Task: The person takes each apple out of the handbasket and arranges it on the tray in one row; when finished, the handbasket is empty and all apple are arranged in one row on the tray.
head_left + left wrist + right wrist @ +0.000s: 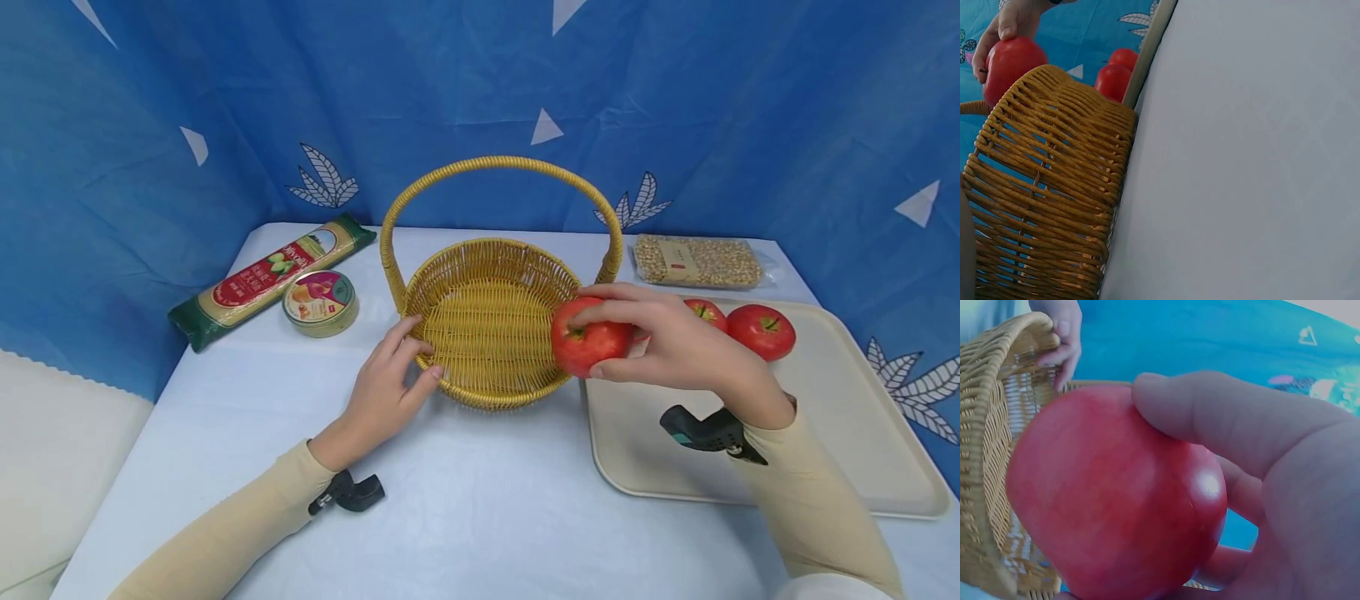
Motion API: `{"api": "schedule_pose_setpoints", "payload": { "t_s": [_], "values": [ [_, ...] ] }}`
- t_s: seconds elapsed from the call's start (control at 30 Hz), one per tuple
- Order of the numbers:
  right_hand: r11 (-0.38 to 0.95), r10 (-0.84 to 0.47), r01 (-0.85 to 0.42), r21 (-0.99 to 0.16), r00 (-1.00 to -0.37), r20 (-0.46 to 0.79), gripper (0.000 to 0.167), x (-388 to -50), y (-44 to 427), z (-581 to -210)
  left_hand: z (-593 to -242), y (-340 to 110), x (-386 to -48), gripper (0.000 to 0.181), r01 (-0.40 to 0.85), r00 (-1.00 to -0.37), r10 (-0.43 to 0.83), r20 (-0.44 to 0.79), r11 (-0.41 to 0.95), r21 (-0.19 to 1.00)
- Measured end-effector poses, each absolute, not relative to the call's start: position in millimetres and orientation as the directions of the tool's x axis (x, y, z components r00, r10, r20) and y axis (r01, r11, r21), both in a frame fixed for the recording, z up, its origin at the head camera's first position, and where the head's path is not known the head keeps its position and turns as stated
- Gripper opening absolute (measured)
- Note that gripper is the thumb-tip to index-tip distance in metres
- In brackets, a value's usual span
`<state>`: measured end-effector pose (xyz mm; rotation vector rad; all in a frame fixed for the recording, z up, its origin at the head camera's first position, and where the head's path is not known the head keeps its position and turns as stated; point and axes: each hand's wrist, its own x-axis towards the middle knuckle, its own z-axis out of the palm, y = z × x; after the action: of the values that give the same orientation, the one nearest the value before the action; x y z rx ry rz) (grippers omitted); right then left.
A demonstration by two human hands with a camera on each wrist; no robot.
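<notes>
My right hand grips a red apple over the right rim of a yellow wicker basket. In the right wrist view the thumb lies across the top of this apple, with fingers on its far side. At the basket's left front rim, my left hand holds the edge, fingers hooked over the inside. No item shows inside the basket. More red apples sit on a beige tray to the right, partly hidden behind my right hand.
The basket's tall arched handle stands upright. A noodle-like long packet and a round tin lie at the left back. Behind the tray is a bag of tan beans or grains. Blue cloth hangs at the back.
</notes>
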<state>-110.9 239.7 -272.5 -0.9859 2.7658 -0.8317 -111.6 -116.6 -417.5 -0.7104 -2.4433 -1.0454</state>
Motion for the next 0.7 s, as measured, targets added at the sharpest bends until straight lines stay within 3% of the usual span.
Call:
{"api": "schedule_pose_setpoints", "payload": {
  "t_s": [0.3,0.47,0.7],
  "values": [
    [0.643,-0.524,-0.498,-0.582,-0.840,0.141,0.055,-95.5,279.7,-273.7,-417.6,-116.6,-111.9,0.034,0.575,-0.806,0.298,0.512,0.598,0.558],
    [0.680,-0.453,-0.498,-0.539,-0.862,0.225,0.061,-91.4,309.1,-278.4,-418.3,-116.4,-112.2,0.036,0.576,-0.805,0.299,0.512,0.600,0.555],
    [0.722,-0.225,-0.328,-0.609,-0.944,0.242,0.065,-89.0,352.7,-282.5,-417.8,-116.2,-112.4,0.034,0.580,-0.801,0.295,0.521,0.599,0.552]
  ]
}}
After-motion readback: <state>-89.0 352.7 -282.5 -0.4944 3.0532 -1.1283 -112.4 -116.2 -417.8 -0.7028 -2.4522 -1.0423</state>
